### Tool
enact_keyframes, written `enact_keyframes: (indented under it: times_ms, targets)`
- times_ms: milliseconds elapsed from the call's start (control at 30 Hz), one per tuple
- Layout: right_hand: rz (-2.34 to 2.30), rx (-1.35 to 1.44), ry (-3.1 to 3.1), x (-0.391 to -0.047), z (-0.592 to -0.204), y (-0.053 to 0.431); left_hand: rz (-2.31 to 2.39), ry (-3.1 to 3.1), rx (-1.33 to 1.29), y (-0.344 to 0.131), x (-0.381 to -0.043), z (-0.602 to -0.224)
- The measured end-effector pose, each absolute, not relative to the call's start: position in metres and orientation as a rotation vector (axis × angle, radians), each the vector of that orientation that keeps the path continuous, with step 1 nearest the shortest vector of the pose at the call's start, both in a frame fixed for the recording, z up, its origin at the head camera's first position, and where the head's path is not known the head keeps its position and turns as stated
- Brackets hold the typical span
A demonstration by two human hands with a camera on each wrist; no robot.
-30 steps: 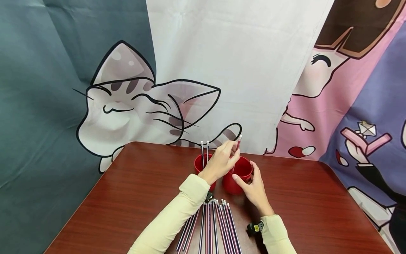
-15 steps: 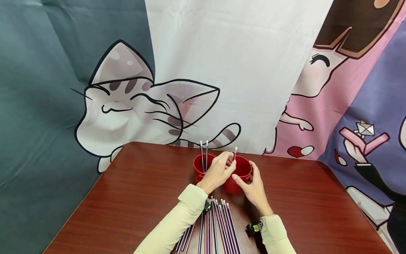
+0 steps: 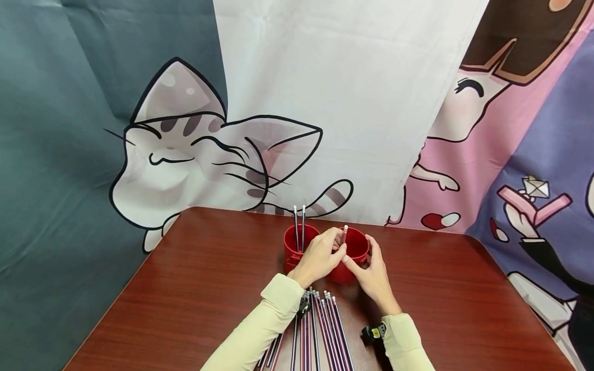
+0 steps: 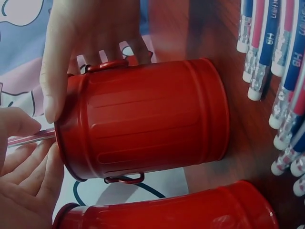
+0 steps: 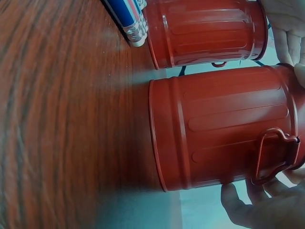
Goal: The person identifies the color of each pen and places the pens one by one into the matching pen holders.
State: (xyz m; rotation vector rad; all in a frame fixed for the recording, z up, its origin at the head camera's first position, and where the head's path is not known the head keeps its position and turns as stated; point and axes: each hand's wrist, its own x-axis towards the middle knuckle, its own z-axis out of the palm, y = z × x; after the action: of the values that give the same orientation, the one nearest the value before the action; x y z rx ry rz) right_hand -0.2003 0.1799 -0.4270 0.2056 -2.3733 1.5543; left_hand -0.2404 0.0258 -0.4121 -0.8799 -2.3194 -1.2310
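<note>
The left hand's (image 3: pixel 320 256) grip pinches a pencil (image 3: pixel 345 235), eraser end up, its lower part inside a red bucket (image 3: pixel 342 274). The right hand's (image 3: pixel 375 275) grip curls round that bucket. A second red bucket (image 3: pixel 291 255) alongside holds two pencils; others lie on the table (image 3: pixel 445 299).

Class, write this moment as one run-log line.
left hand: pinches pencil, partly inside right cup | right hand: holds right cup | left cup: two pencils inside
</note>
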Motion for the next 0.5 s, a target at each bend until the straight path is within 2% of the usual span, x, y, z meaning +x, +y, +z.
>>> enact_keyframes:
  times_ms: [500]
  targets:
    - [1.580,0.238,-2.350,-0.2051,-0.4337,0.1845,-1.259,-2.360,-0.882,0.0232,-0.2327,-0.4111]
